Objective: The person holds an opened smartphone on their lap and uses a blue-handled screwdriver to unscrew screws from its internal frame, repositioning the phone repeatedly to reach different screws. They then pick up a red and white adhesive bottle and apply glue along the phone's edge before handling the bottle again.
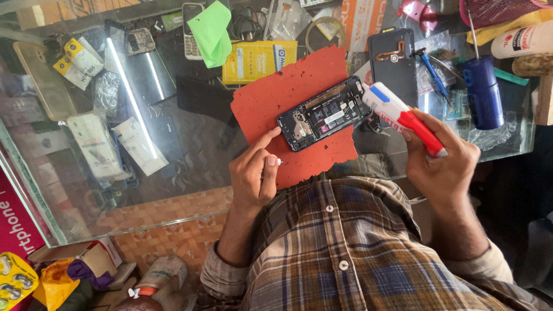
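Note:
An opened black phone (pixel 322 113) with its inner parts showing lies on a ragged red mat (pixel 271 103) on the glass counter. My left hand (pixel 253 173) rests on the mat by the phone's near-left corner, index finger touching it, and pinches a tiny white piece (pixel 279 162) between thumb and finger. My right hand (pixel 440 164) grips a white and red glue tube (pixel 403 116), its white tip at the phone's right end.
A blue cylinder tool (pixel 483 92) stands at the right beside a black phone back cover (pixel 393 63). A green cloth (pixel 211 31), a yellow packet (pixel 257 59), loose phones and packets crowd the glass counter (pixel 190 173). Boxes lie on the floor at the lower left.

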`<state>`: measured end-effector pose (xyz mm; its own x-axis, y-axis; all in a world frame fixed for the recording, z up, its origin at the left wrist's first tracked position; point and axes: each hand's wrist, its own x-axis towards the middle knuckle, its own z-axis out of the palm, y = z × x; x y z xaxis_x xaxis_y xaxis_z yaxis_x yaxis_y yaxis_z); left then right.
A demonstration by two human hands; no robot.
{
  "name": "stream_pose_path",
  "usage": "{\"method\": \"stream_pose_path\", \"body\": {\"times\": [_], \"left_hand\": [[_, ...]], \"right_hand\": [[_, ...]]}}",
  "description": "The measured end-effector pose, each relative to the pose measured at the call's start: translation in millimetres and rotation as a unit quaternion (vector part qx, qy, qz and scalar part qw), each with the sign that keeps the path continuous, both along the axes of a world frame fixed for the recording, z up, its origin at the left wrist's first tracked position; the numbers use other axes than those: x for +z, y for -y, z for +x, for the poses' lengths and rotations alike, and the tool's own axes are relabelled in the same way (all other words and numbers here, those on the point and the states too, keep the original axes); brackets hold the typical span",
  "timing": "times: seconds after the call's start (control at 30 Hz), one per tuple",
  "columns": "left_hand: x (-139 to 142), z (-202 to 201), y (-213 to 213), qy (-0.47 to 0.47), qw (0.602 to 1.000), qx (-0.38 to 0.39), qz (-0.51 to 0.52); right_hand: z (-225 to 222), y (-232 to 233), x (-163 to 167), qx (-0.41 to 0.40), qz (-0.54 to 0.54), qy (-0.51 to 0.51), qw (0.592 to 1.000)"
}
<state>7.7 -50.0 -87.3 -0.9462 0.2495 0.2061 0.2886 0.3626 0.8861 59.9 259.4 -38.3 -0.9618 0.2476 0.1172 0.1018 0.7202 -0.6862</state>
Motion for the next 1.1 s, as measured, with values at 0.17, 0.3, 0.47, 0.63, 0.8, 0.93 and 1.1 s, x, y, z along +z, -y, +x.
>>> {"method": "stream_pose_path", "body": {"times": [0.17,0.3,0.47,0.63,0.8,0.93,1.1], "left_hand": [[0.7,0.7,-1.2,-0.003,1.0,0.0,-0.014],[0.1,1.8,-2.5,-0.001,1.0,0.001,-0.012],[0.9,4.0,-2.2,-0.007,1.0,0.0,-0.016],[0.5,5.2,-2.9,-0.004,1.0,0.004,-0.018],[-1.6,5.8,-3.9,-0.009,1.0,0.005,-0.018],[-2.9,6.1,-3.6,-0.005,1.0,0.007,-0.022],[-5.8,6.1,-1.6,-0.009,1.0,0.002,-0.02]], "right_hand": [[19.5,-8.7,23.0,-0.009,0.014,0.053,0.998],[17.6,-6.1,14.7,0.009,-0.009,-0.013,1.0],[1.5,4.1,-6.8,0.032,-0.032,-0.043,0.998],[-6.3,6.3,-11.8,0.027,-0.043,-0.036,0.998],[-7.0,5.4,-11.3,0.019,-0.043,-0.027,0.999],[-7.2,6.3,-10.6,0.016,-0.049,-0.019,0.998],[-7.2,5.8,-11.7,0.0,-0.046,-0.024,0.999]]}}
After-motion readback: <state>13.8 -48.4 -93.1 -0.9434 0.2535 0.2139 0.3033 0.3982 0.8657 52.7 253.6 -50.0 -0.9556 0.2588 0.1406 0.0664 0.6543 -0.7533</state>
